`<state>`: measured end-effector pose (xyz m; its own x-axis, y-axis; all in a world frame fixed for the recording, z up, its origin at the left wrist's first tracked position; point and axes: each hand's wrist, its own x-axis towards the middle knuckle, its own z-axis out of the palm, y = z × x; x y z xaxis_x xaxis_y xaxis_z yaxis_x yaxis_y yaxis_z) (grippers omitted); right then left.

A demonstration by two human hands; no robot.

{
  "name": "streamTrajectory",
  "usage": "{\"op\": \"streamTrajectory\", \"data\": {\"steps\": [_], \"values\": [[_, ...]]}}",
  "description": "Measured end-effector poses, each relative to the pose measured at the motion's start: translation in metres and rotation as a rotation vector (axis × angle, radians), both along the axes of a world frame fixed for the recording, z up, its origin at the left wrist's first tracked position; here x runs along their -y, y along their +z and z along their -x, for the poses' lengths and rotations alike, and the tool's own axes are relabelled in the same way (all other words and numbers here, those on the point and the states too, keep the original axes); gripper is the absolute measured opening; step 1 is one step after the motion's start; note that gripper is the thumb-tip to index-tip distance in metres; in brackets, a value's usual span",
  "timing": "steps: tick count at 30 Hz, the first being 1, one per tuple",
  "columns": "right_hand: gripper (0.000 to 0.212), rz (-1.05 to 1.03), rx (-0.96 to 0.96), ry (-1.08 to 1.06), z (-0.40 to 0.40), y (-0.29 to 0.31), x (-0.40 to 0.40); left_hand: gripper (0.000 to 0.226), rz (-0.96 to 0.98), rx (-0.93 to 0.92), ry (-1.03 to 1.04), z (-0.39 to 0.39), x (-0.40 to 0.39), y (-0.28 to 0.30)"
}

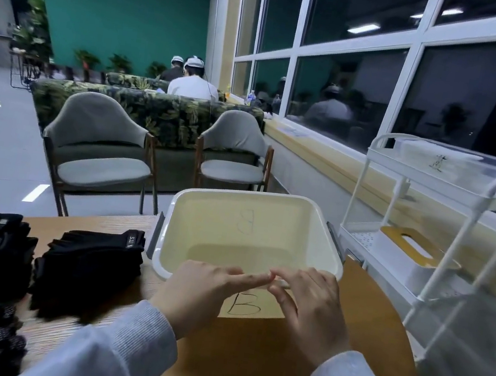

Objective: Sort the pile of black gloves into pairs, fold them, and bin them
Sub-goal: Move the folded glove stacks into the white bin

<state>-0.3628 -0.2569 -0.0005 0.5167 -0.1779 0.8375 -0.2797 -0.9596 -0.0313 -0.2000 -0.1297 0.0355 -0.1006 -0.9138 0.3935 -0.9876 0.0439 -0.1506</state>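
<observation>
Head view: our two hands at the bin.
Our left hand (194,291) and right hand (310,305) hold nothing, fingers straight, tips touching the cream bin's (327,227) near rim. Black gloves (89,264) sit piled on the table (263,365), left of it.

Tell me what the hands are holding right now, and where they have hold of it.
Nothing. The left hand and right hand rest fingertips on the near rim of the cream plastic bin; neither has a grip.

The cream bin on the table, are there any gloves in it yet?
No, the cream bin shows only its bare inside, while the black gloves lie in piles on the table to its left.
</observation>
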Motion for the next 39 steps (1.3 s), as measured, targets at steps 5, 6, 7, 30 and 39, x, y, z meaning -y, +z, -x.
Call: {"op": "streamTrajectory", "data": {"steps": [5,6,7,30,39], "values": [[0.025,-0.009,-0.026,-0.021,0.009,-0.005,0.006,0.102,-0.031,-0.060,-0.028,0.004,0.011,-0.009],[0.026,-0.007,-0.028,-0.025,0.011,-0.006,0.007,0.102,-0.041,-0.073,-0.039,0.005,0.013,-0.011],[0.027,-0.006,-0.028,-0.028,0.014,-0.006,0.008,0.102,-0.046,-0.083,-0.053,0.007,0.014,-0.013],[0.017,-0.241,-0.009,-0.266,0.053,-0.014,0.005,0.050,0.066,-0.095,-0.011,-0.023,-0.018,-0.027],[0.039,-0.345,-0.086,-0.236,0.020,0.017,-0.030,0.038,0.018,-0.380,-0.193,-0.006,-0.038,-0.024]]}}
